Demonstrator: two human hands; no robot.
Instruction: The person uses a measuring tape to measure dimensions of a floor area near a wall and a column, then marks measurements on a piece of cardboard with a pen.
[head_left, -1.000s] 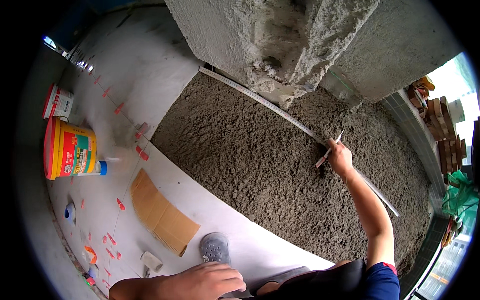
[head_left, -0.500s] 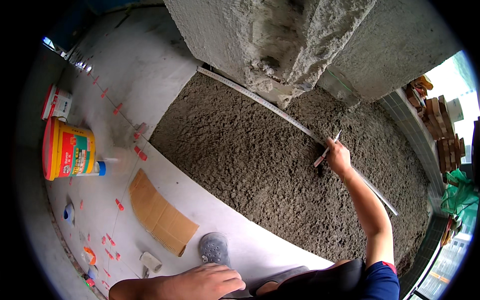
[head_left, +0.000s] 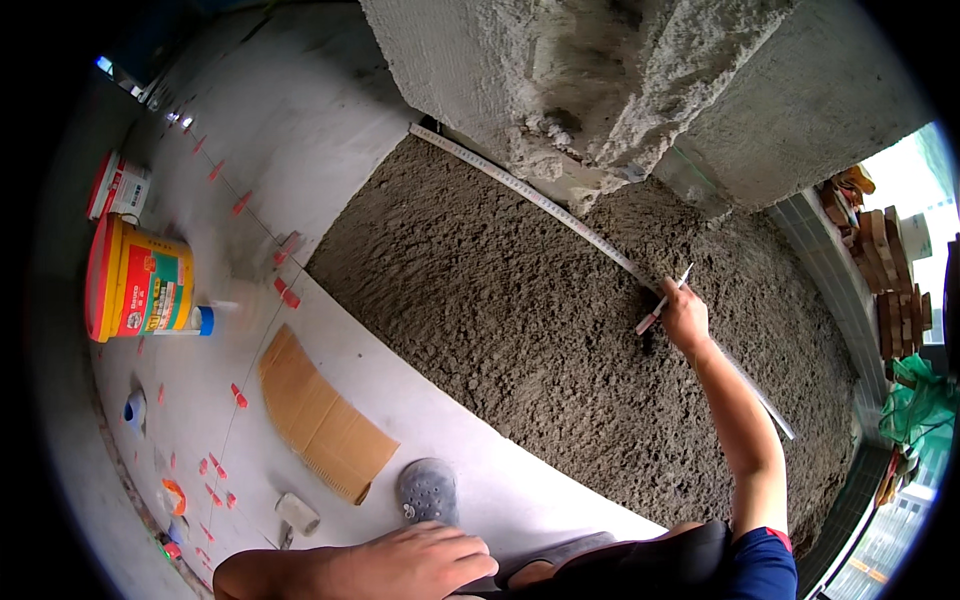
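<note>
A measuring tape [head_left: 537,198] lies across the rough grey mortar bed [head_left: 470,290], ahead of the person and reaching up and to the left from the right hand [head_left: 685,315]. Its long axis runs slantwise, from the far left corner of the bed, beside the broken concrete column [head_left: 575,95], down to the right hand's fingertips near the middle. The tape looks slightly bowed, perhaps from the lens.

The right hand is much the nearer: it is right at the tape's near stretch, with its arm reaching forward from the lower right. It holds a slim pen [head_left: 650,322] in a narrow pinch, and the pen points up and to the right, roughly crosswise to the tape. Whether the fingers also press on the tape cannot be told. A pale strip [head_left: 768,405] shows past the wrist, slanting down to the right; the hand and wrist hide whether it is the same piece.

The left hand [head_left: 420,562] is well apart from the tape, low in the view and close to the person's body, back upward and fingers loosely bent. Its underside is hidden, so I cannot tell whether it holds anything. Between it and the bed is the pale floor [head_left: 490,470], with a grey shoe [head_left: 428,488] just beyond the hand and a piece of cardboard [head_left: 322,415] farther left.
</note>
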